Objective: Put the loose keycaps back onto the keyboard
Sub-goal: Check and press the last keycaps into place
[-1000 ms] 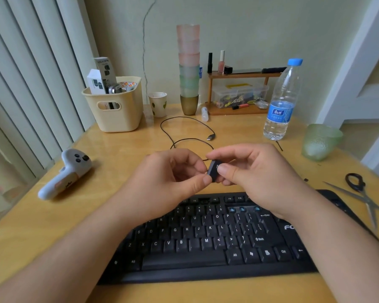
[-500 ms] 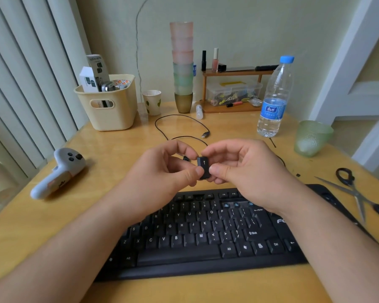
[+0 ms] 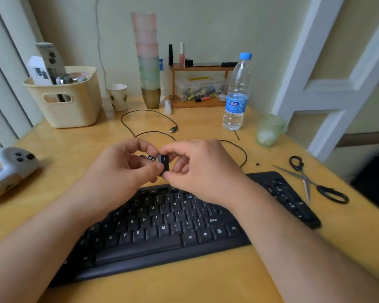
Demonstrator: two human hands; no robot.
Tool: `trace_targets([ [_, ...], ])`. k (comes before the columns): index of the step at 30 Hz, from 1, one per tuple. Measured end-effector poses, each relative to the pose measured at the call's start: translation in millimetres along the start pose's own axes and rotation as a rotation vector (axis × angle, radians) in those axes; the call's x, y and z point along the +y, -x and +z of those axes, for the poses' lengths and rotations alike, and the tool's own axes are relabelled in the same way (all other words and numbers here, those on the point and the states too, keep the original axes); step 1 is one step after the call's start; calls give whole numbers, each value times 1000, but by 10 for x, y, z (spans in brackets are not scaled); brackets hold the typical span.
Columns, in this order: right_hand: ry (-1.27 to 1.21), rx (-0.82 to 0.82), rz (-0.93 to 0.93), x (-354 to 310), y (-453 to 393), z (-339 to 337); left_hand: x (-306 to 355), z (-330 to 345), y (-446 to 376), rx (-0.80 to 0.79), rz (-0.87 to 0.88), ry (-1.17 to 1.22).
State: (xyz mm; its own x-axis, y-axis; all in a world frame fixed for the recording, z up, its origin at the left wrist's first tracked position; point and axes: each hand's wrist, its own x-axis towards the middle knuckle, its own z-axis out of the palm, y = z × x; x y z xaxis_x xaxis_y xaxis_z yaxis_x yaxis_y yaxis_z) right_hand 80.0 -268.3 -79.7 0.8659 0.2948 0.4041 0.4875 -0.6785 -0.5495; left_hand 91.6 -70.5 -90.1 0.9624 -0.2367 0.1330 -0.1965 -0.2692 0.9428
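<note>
Black keycap (image 3: 163, 164) pinched between my left hand (image 3: 127, 169) and right hand (image 3: 202, 167) above the keyboard (image 3: 162, 232); my arms hide its ends

— What is everything sitting on?

— A yellow wooden table (image 3: 59, 149). A black keyboard (image 3: 162, 237) lies along the near side.

— And at the left?

— A white game controller (image 3: 11, 171) at the left edge, and a cream basket (image 3: 74, 112) further back, with a paper cup (image 3: 118, 97) beside it.

— The back?

— A tall stack of cups (image 3: 148, 60) (pink above, green below, a gold one at the bottom) and a small wooden shelf (image 3: 197, 103) just right of it. A thin black cable (image 3: 149, 112) loops in front of them.

— The right?

— A water bottle (image 3: 236, 95), a green cup (image 3: 269, 130), and open scissors (image 3: 309, 182) near the keyboard's right end.
</note>
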Motion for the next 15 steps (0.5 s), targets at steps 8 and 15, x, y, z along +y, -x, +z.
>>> trace_targets([
  [8,141,-95,-5,-58,-6,-64,54,-12,15,-72,6,-180],
  [15,72,-22,244,337,91,-843,87,-172,22,-86,34,-433],
])
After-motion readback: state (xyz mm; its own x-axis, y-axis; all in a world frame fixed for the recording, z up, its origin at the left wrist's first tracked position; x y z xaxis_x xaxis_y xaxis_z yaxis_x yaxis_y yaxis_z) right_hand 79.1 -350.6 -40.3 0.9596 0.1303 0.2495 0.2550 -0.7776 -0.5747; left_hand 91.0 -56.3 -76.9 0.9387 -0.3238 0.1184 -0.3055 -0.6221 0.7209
